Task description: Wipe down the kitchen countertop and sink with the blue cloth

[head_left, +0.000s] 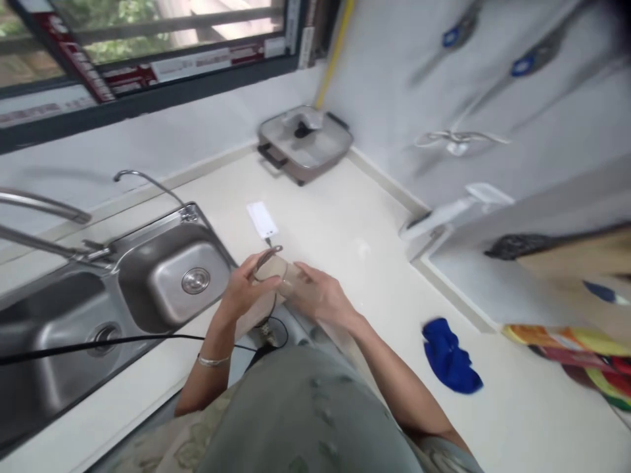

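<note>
My left hand (243, 289) is closed around a rounded, pale, see-through object (273, 268) with a dark curved strip along its top. Its exact kind I cannot make out. My right hand (320, 294) is at the object's right side, smeared by motion, so its grip is unclear. Both hands are in front of my body, at the near edge of the counter. Just beyond them lies a white phone-like device (262, 219) with a dark cable at its near end.
Left is a double steel sink (170, 276) with taps. A lidded electric pan (310, 148) stands in the far corner. A blue cloth (449, 358) lies on the white counter (379, 289) at right, near colourful packets (576, 348). A black cable (148, 338) crosses the sink.
</note>
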`<state>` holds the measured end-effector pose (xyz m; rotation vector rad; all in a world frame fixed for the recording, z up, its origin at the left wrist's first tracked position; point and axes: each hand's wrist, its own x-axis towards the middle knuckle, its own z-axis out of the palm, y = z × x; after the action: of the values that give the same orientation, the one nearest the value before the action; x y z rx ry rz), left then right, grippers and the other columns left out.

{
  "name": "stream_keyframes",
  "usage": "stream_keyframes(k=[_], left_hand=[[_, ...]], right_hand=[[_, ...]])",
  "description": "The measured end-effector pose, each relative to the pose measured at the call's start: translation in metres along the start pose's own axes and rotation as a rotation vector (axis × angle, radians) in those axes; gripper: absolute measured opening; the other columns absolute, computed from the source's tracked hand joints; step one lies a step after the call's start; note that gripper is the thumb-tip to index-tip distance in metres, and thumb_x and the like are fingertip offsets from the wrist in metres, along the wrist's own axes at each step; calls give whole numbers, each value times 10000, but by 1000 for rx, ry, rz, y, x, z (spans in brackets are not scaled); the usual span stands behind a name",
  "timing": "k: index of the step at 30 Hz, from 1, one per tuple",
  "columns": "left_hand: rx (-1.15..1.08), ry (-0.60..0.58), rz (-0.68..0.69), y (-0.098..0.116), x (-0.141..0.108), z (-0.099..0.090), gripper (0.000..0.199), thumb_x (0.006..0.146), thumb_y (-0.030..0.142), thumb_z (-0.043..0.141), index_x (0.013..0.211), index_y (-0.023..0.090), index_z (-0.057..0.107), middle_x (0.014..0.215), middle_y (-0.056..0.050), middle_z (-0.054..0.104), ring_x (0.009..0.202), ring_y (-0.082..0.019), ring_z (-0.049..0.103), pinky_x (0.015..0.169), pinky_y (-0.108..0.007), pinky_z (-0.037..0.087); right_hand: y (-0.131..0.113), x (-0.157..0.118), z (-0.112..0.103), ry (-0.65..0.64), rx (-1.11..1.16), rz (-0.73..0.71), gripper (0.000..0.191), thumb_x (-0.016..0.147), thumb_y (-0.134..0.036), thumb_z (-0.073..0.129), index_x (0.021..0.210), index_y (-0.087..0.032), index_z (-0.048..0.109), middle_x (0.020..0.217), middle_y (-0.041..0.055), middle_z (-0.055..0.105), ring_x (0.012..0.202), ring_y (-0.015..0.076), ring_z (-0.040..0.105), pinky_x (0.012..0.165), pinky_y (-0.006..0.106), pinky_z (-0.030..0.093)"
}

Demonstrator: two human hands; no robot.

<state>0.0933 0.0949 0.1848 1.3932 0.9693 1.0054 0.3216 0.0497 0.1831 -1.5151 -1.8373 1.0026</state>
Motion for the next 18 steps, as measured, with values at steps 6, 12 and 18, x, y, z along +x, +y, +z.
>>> stream_keyframes(k=[6,12,18], left_hand=[[-213,-389,5,14,5,96,704,805,405,821,1441,291,542,1509,-134,552,1381,-307,537,1079,-409,514],[-102,-215,96,12,5,214,561,691,612,847,1055,218,684,1248,-104,660,1218,-290,615,1069,-392,479],[-349,-750,56,18,7,306,737,677,665,833,1236,242,607,1277,-134,680,1202,-303,627,1029,-431,498]], right_hand=[[45,-80,-44,7,425,33,873,759,-424,838,1541,-297,473,1269,75,695,1127,263,664,949,426,548],[72,-167,-71,416,275,99,860,730,-391,841,1504,-268,488,1249,84,680,1087,265,647,986,457,521],[93,-240,-103,365,794,-15,609,768,-581,814,1217,-211,633,1111,71,691,1026,275,663,904,415,550]])
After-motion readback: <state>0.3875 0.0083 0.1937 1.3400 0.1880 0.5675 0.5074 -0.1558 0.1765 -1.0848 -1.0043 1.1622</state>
